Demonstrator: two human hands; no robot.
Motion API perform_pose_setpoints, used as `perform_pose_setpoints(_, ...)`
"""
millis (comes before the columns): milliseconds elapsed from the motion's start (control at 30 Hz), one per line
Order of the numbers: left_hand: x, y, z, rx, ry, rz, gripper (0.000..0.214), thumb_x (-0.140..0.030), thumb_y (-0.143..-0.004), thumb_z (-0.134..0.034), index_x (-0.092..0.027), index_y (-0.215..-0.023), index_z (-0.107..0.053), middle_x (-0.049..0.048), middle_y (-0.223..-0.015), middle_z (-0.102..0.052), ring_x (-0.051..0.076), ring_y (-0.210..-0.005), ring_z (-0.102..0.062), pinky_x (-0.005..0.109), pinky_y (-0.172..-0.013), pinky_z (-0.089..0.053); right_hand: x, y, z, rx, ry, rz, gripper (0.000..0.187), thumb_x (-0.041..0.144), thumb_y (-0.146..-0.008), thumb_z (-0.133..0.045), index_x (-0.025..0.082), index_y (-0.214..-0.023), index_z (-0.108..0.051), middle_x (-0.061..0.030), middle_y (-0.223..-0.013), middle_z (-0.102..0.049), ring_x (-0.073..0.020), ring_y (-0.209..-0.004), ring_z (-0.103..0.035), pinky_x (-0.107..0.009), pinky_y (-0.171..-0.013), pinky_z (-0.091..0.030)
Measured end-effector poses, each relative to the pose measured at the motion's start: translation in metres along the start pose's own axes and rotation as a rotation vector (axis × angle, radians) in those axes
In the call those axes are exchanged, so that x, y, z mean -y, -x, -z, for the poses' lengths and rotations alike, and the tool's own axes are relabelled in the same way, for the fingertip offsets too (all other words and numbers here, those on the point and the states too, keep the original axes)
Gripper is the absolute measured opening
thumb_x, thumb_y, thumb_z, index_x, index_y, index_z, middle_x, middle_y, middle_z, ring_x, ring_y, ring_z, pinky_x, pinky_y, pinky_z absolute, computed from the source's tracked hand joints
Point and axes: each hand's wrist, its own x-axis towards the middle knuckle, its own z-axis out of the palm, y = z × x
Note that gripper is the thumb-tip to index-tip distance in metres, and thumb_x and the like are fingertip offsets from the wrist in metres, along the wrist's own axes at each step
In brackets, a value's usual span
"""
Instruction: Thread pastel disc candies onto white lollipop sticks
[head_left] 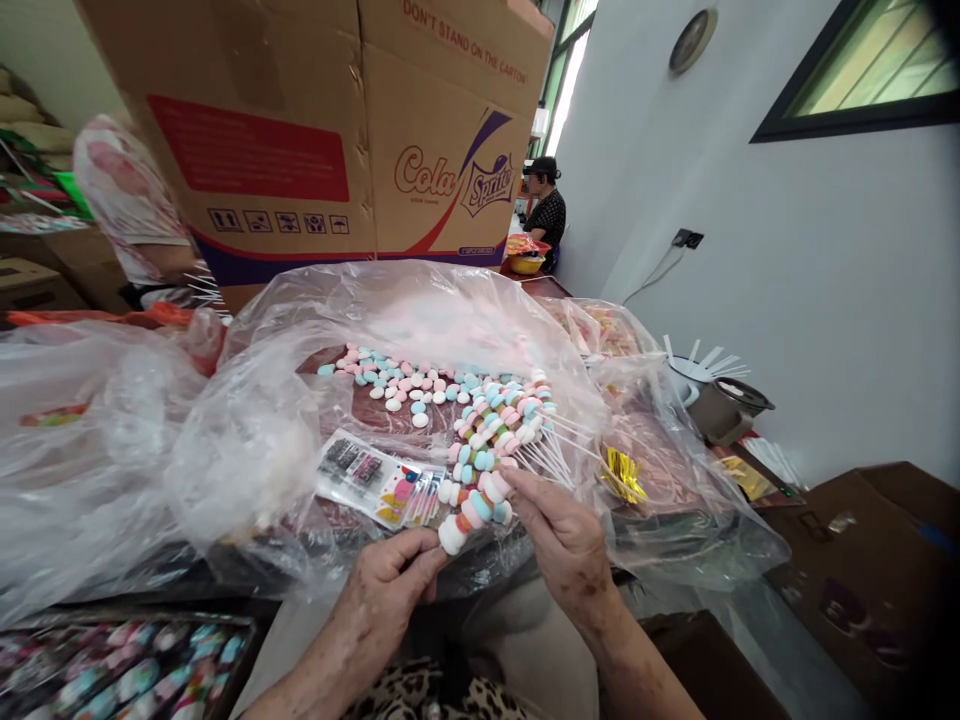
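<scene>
A candy skewer (478,510) of white, orange, blue and pink pieces lies slantwise between my two hands. My left hand (397,575) pinches its white lower end between thumb and fingers. At the upper end, the fingers of my right hand (566,540) are closed on it. Just beyond is a pile of similar candy skewers (506,415), their white sticks (551,460) pointing right. Loose pink, blue and white candies (409,380) are spread behind the pile. To the left of my fingers lies a printed plastic packet (367,475) with several white sticks by its right end.
Clear plastic sheeting (262,450) covers much of the table. A large carton (300,130) stands behind it. Gold twist ties (622,475), a dark pot (727,408) and boxes (862,560) are at right. A tray of wrapped candies (112,670) sits lower left. Two other people are farther back.
</scene>
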Motion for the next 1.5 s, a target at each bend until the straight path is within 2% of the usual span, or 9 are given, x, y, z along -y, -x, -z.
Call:
perform_pose_setpoints(333,0.008,-0.001,-0.005,-0.018,0.049,-0.043,0.034,-0.040,-0.081,-0.056,-0.020,-0.053,-0.056,-0.0041,-0.051,-0.045,0.015,-0.056,-0.042,0.025,-0.058,-0.030,-0.008,0.003,-0.004,0.058,-0.055,-0.046,0.021,0.024,-0.088,-0.063,0.026,-0.102,-0.078,-0.0020,-0.102,-0.078,-0.0191,-0.089,-0.075,-0.031,-0.082,-0.062)
perform_pose_setpoints(667,0.010,0.001,-0.003,-0.059,0.168,0.002,0.034,-0.039,-0.077,-0.062,-0.020,-0.048,-0.056,-0.0046,-0.047,-0.046,0.014,-0.053,-0.039,0.024,-0.055,-0.027,-0.008,-0.001,-0.014,0.125,0.045,0.048,0.024,0.025,-0.091,-0.057,0.024,-0.105,-0.076,-0.0044,-0.102,-0.078,-0.0198,-0.092,-0.074,-0.032,-0.087,-0.060)
perform_pose_setpoints(767,0.004,-0.001,-0.006,-0.062,0.282,0.013,0.035,-0.041,-0.079,-0.064,-0.019,-0.052,-0.058,-0.0046,-0.048,-0.049,0.011,-0.048,-0.038,0.023,-0.049,-0.026,-0.005,-0.005,-0.017,0.128,-0.017,0.032,0.032,0.024,-0.095,-0.051,0.023,-0.122,-0.067,-0.0071,-0.118,-0.073,-0.0200,-0.105,-0.070,-0.034,-0.092,-0.057)
perform_pose_setpoints(867,-0.007,-0.007,-0.009,-0.091,0.426,-0.011,0.030,-0.040,-0.081,-0.065,-0.018,-0.061,-0.063,-0.0024,-0.057,-0.058,0.011,-0.054,-0.047,0.021,-0.053,-0.035,0.002,0.001,-0.025,0.017,-0.042,-0.031,0.042,0.024,-0.096,-0.049,0.022,-0.138,-0.050,-0.0117,-0.132,-0.063,-0.0197,-0.111,-0.066,-0.035,-0.093,-0.056)
perform_pose_setpoints(967,-0.023,-0.015,-0.011,-0.142,0.564,-0.047,0.023,-0.039,-0.080,-0.066,-0.017,-0.072,-0.067,0.0005,-0.074,-0.067,0.014,-0.075,-0.058,0.023,-0.075,-0.046,0.013,0.016,-0.040,0.078,-0.008,-0.110,0.026,0.026,-0.094,-0.052,0.020,-0.119,-0.057,-0.0064,-0.104,-0.070,-0.0162,-0.090,-0.068,-0.028,-0.081,-0.056)
perform_pose_setpoints(1067,-0.037,-0.020,-0.019,-0.133,0.629,-0.037,0.023,-0.040,-0.078,-0.066,-0.018,-0.080,-0.067,0.0022,-0.079,-0.070,0.015,-0.076,-0.062,0.025,-0.073,-0.049,0.023,0.027,-0.055,0.184,-0.052,-0.163,0.014,0.025,-0.092,-0.051,0.020,-0.102,-0.059,-0.0014,-0.087,-0.068,-0.0148,-0.078,-0.065,-0.024,-0.071,-0.054)
perform_pose_setpoints(1233,-0.041,-0.024,-0.029,-0.058,0.514,-0.090,0.027,-0.041,-0.081,-0.062,-0.015,-0.083,-0.069,0.0067,-0.084,-0.073,0.019,-0.082,-0.067,0.030,-0.079,-0.052,0.023,0.012,-0.043,0.119,0.053,-0.166,0.024,0.028,-0.099,-0.037,0.024,-0.093,-0.060,-0.0012,-0.072,-0.064,-0.0164,-0.061,-0.060,-0.026,-0.056,-0.050)
perform_pose_setpoints(1400,-0.010,-0.038,0.016,-0.234,0.155,-0.154,0.036,-0.041,-0.089,-0.052,-0.017,-0.116,-0.056,0.0036,-0.082,-0.070,0.022,-0.080,-0.065,0.036,-0.075,-0.051,-0.017,-0.011,0.002,-0.022,0.539,0.101,0.026,0.029,-0.098,-0.038,0.021,-0.093,-0.062,-0.0044,-0.073,-0.067,-0.0193,-0.064,-0.061,-0.029,-0.061,-0.045)
perform_pose_setpoints(1500,0.008,-0.048,0.055,-0.355,-0.146,-0.247,0.015,-0.031,-0.081,-0.060,-0.020,-0.090,-0.064,0.0043,-0.086,-0.065,0.025,-0.088,-0.056,0.041,-0.086,-0.042,-0.043,-0.015,0.015,0.109,0.784,0.128,0.030,0.025,-0.097,-0.035,0.021,-0.080,-0.059,-0.0040,-0.066,-0.064,-0.0186,-0.060,-0.059,-0.029,-0.057,-0.037)
